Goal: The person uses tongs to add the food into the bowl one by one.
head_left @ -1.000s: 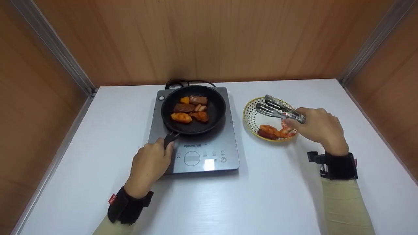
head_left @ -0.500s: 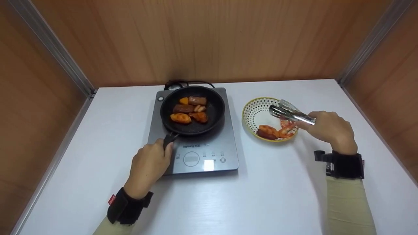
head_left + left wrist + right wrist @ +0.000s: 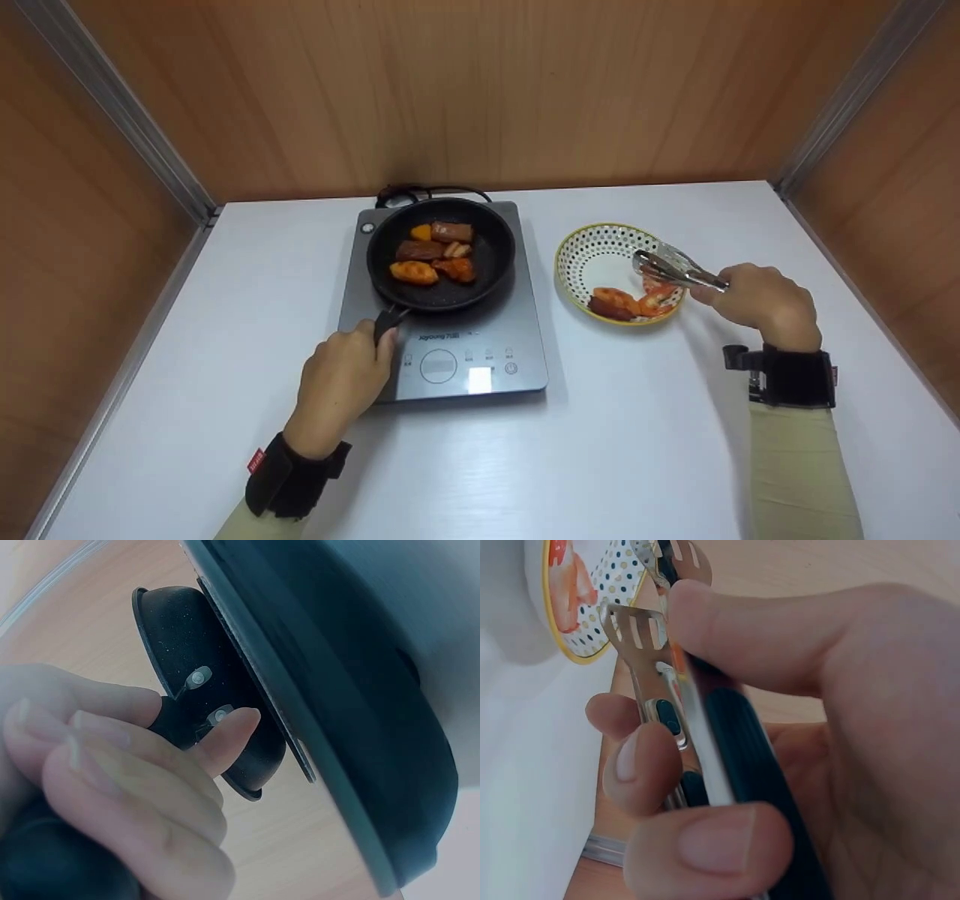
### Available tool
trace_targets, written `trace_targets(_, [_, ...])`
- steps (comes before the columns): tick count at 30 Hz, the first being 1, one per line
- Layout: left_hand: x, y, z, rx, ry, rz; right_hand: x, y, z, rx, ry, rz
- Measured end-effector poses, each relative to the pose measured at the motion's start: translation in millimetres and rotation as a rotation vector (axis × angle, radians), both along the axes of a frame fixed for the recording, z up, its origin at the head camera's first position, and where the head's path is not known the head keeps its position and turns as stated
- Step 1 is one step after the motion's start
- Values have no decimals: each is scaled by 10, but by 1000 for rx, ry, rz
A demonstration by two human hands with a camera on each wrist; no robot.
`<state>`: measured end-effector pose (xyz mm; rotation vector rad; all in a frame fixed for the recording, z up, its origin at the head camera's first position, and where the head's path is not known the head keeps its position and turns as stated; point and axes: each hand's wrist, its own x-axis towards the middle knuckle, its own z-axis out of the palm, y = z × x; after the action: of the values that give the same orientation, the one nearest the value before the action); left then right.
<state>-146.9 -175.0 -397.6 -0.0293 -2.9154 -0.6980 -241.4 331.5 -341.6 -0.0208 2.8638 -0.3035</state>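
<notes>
My left hand (image 3: 346, 373) grips the handle (image 3: 388, 321) of a black frying pan (image 3: 491, 262), its fingers curled round it in the left wrist view. Several pieces of food lie in the pan, among them brown meat chunks (image 3: 421, 250) and an orange oval piece (image 3: 414, 273). At the right, my right hand (image 3: 769, 304) holds slotted metal tongs (image 3: 679, 274) over a dotted plate (image 3: 574, 264). Their tips overlap the shrimp (image 3: 657, 300) in the head view. Next to the shrimp lie an orange oval piece (image 3: 616, 298) and a brown meat piece (image 3: 609, 310).
Beneath the pan is a grey induction cooker (image 3: 517, 337) with a touch panel, and a black cable (image 3: 457, 187) runs behind it. Wooden panels (image 3: 480, 90) enclose the white table (image 3: 480, 465) at the back and both sides.
My right hand has moved right and slightly toward me, turning the tongs so their tips have come down close over the shrimp side of the plate. The left hand still holds the pan handle.
</notes>
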Motion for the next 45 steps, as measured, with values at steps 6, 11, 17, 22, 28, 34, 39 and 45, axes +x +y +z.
trace_targets(6, [-6,-1,-11,-2,3,7,-27,-8,-41,12,-19,4])
trace_targets(11, [-4,-1,-10,0,-7,11,-65,-48,-94,24,-15,8])
trace_targets(17, [-4,-1,-7,1,1,4,-104,-115,-153,40,0,8])
trace_targets(22, [2,-2,-4,-10,9,-2,-137,-214,-209,45,44,23])
trace_targets(28, [2,-2,-5,-24,4,0,-156,-351,-278,42,107,45])
trace_targets(34, [0,2,-3,-23,-2,4,-132,-427,-276,41,117,58])
trace_targets(39, [-3,4,0,-16,-9,6,-99,-396,-222,44,113,55])
trace_targets(45, [-4,3,-1,-12,-18,11,-87,-368,-184,42,78,44])
